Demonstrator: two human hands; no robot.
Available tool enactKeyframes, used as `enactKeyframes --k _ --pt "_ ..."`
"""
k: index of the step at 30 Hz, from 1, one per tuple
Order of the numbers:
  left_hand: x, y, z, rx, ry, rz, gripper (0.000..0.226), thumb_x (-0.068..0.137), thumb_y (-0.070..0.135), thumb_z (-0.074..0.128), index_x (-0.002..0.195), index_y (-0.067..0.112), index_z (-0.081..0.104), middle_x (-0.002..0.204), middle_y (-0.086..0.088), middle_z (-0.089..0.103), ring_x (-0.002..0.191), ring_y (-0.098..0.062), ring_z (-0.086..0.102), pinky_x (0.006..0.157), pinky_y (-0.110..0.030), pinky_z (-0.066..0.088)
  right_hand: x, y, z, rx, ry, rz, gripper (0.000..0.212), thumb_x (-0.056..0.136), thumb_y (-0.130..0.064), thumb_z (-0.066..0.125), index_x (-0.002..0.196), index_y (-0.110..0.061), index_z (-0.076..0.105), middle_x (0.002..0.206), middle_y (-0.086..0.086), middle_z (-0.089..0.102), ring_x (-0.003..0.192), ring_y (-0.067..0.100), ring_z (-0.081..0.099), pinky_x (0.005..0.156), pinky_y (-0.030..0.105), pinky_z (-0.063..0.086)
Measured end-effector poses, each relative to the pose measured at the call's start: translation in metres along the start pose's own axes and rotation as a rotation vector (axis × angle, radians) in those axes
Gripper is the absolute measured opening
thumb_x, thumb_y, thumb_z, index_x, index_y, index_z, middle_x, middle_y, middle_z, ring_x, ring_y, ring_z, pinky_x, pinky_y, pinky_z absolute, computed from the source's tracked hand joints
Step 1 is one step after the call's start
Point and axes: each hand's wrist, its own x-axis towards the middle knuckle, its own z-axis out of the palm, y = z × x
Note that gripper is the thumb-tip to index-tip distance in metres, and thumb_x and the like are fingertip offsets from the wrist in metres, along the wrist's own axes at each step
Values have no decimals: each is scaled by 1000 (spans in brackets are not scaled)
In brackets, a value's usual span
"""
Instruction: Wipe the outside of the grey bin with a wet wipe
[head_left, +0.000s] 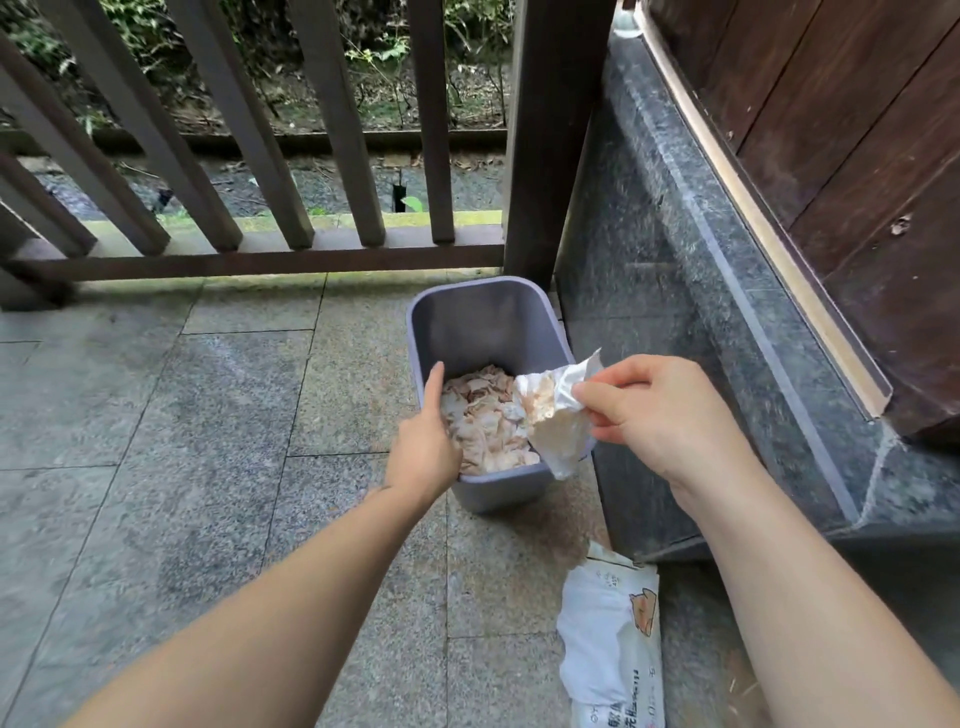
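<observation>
The grey bin (470, 319) stands on the stone floor in the corner by the railing post and the granite plinth. Its bottom holds a heap of crumpled, stained wipes (483, 421). My left hand (425, 441) grips the bin's near-left rim, thumb outside, fingers along the inner edge. My right hand (657, 410) pinches a white wet wipe (553, 415) with a brownish stain; the wipe hangs over the bin's right rim, partly inside the opening and partly over the near-right corner.
A white wet-wipe pack (613, 639) lies on the floor near my right forearm. A dark wooden railing (260, 156) runs along the far edge. A granite plinth (701, 338) and a wooden wall (857, 156) close off the right side.
</observation>
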Motion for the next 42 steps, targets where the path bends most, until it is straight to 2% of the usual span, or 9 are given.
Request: enactKeyframes --k 9,13,20,24,29,33,35,38,42 --pt "22 1 -18 49 -66 82 99 90 -4 44 158 55 3 79 -8 60 58 -22 59 48 -37 54 16 12 26 -119 -37 22 15 74 -16 65 64 -13 77 62 1 75 64 16 76 78 41 64" --pt "27 1 -17 86 -72 110 99 89 -4 46 160 50 4 79 -9 60 63 -26 62 59 -45 60 43 4 41 -272 -74 -41 19 73 -24 65 63 -13 77 59 -3 74 59 8 74 75 35 64" --pt "33 -6 -12 125 -56 111 98 88 -1 46 158 53 3 80 -8 59 62 -23 58 45 -31 42 95 -1 96 -542 -189 -136 25 75 -21 60 65 -2 74 68 13 75 70 28 75 73 40 64" --pt "40 -8 -10 91 -54 126 98 88 -2 46 159 51 4 81 -9 59 63 -23 58 52 -33 45 111 29 117 -821 -288 -129 27 87 -18 57 74 0 73 75 16 74 75 34 72 76 43 61" --pt "41 -13 -4 99 -11 130 99 87 -2 46 159 50 2 74 -8 59 61 -24 57 53 -35 45 131 46 115 -680 -231 -93 21 88 -23 73 100 -11 61 96 14 70 88 32 70 80 46 60" --pt "29 -13 5 140 45 114 81 96 14 46 160 44 7 123 -20 60 97 -40 64 74 -44 50 125 40 105 -670 -123 -121 23 88 -18 70 74 -20 53 85 6 71 82 27 68 68 36 56" --pt "18 -12 7 168 -15 97 70 102 33 43 161 44 6 160 -19 31 126 -43 53 92 -50 49 113 35 99 -726 -148 -149 19 93 -19 65 74 -20 63 83 -1 70 83 24 65 64 32 49" --pt "2 -9 -7 240 -182 95 65 105 51 33 160 46 0 172 -12 2 152 -41 20 113 -54 35 87 17 91 -882 -309 -141 20 100 -22 51 104 -18 70 111 6 72 98 30 62 74 34 48" --pt "-18 19 -54 306 -259 72 63 105 54 28 160 46 -1 173 -8 1 154 -40 12 115 -57 32 46 -16 66 -933 -449 6 49 99 -36 52 145 -25 44 141 11 56 127 34 54 99 40 47"
